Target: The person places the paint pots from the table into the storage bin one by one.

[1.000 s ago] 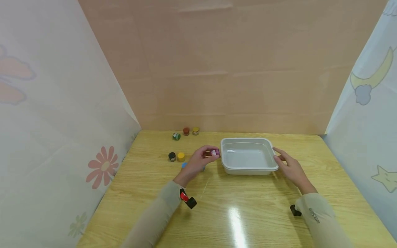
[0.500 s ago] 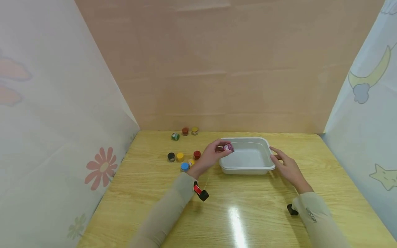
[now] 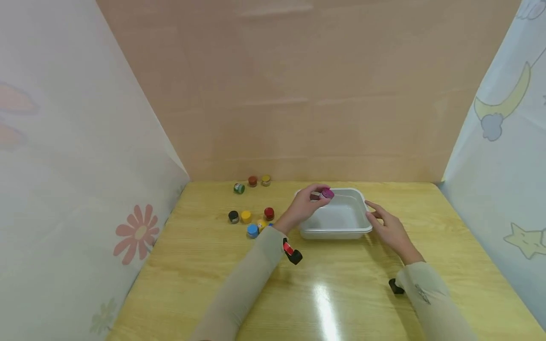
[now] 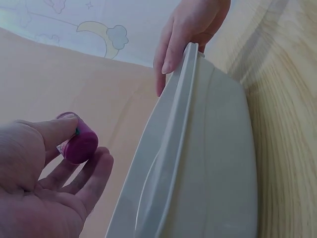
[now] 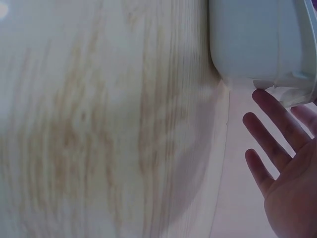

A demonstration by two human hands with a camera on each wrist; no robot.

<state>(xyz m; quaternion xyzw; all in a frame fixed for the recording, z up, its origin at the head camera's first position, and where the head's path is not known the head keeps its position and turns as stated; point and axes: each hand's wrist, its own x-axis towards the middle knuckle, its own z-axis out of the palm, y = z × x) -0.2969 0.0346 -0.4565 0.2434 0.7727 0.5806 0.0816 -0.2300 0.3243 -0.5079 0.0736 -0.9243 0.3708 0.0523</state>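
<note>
Between the thumb and fingertips of my left hand (image 3: 302,207) is a small jar (image 3: 326,193) with a magenta lid, tilted on its side. It is held up over the left part of a white plastic tray (image 3: 334,230). In the left wrist view the magenta jar (image 4: 79,144) shows above the tray's rim (image 4: 173,124), gripped by thumb and fingers. My right hand (image 3: 390,231) touches the tray's right end at the rim. In the right wrist view, its fingers (image 5: 270,141) are spread and fairly straight, with one fingertip right under the rim corner.
Left of the tray stand small jars with black (image 3: 233,216), yellow (image 3: 246,216), red (image 3: 268,213) and blue (image 3: 252,230) lids. Farther back, a green jar (image 3: 239,188) lies tipped near a red-lidded one (image 3: 252,181) and a yellow-lidded one (image 3: 266,180). A brown backdrop (image 3: 298,94) borders the table.
My left hand has carried the magenta jar rightward from beside the tray to over it, turning its lid toward the right. My right hand has stayed at the tray's right end.
</note>
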